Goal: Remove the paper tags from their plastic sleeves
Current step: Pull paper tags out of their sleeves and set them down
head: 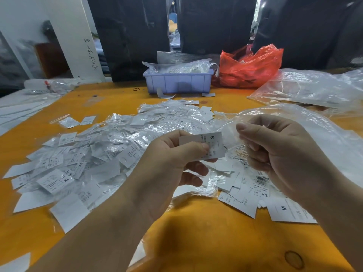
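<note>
My left hand pinches a white paper tag marked "S" between thumb and fingers, above the table. My right hand is just to its right, fingers curled, thumb and forefinger pinching a clear plastic sleeve that trails off the tag's right edge. A big heap of sleeved tags lies to the left. Bare paper tags marked XS and M lie under my right hand.
A lilac plastic bin holding bagged tags stands at the back of the orange table. A red plastic bag sits right of it. Large clear bags cover the right side. Dark wrapped bundles stand behind.
</note>
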